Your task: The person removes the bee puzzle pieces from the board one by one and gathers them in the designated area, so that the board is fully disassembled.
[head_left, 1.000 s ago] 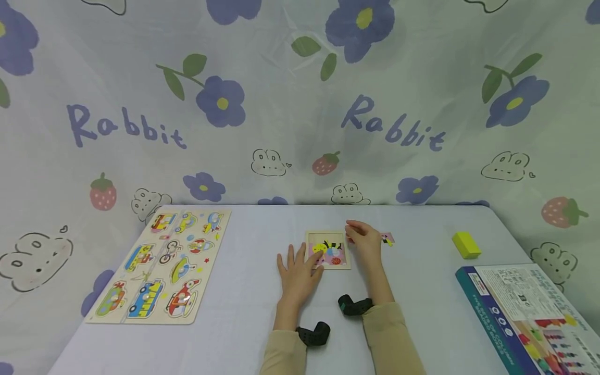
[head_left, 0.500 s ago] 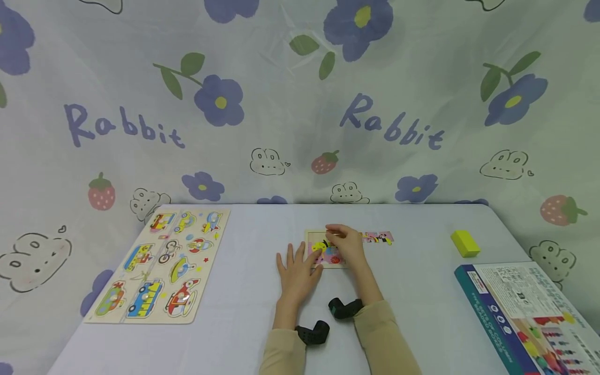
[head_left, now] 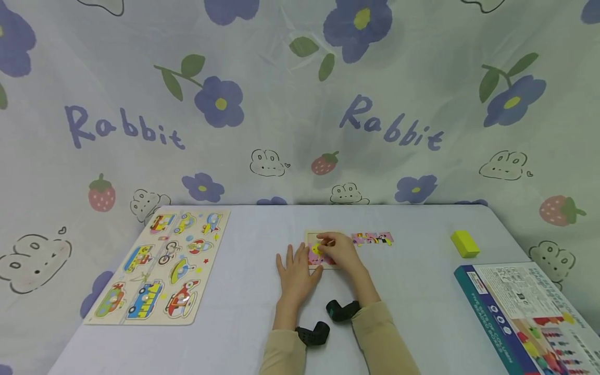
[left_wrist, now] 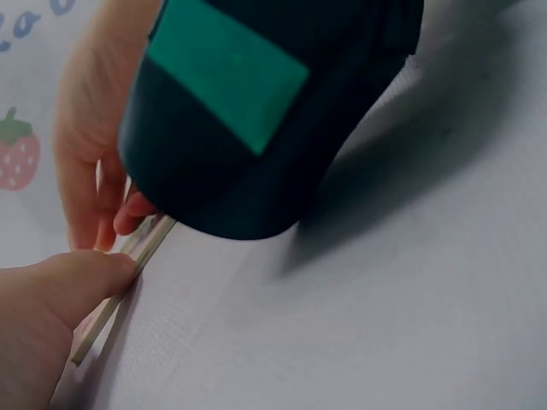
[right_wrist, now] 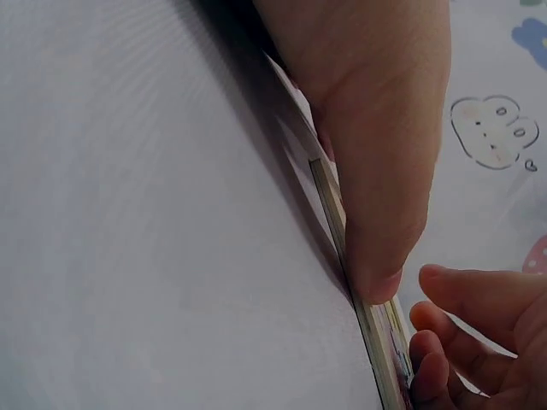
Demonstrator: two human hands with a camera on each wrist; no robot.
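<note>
A small square wooden puzzle tray point(head_left: 312, 235) lies mid-table with pink and yellow picture pieces in it; bare wood shows along its top. My left hand point(head_left: 297, 276) rests at its left side, fingers spread. In the left wrist view, the thumb of the left hand point(left_wrist: 51, 316) presses on the tray's edge point(left_wrist: 98, 331). Over the tray is my right hand point(head_left: 341, 251), its fingers bent at the pieces; whether they pinch one is hidden, also in the right wrist view of the right hand point(right_wrist: 491, 350). A row of puzzle pieces point(head_left: 372, 238) lies right of the tray.
A large wooden vehicle puzzle board point(head_left: 157, 271) lies at the left of the white table point(head_left: 244, 338). At the right are a yellow block point(head_left: 465, 244) and a printed box point(head_left: 520, 312). A patterned curtain point(head_left: 290, 104) hangs behind the table.
My right hand has moved left, from beside the row of pieces to over the tray, uncovering the row. The left hand has stayed in place.
</note>
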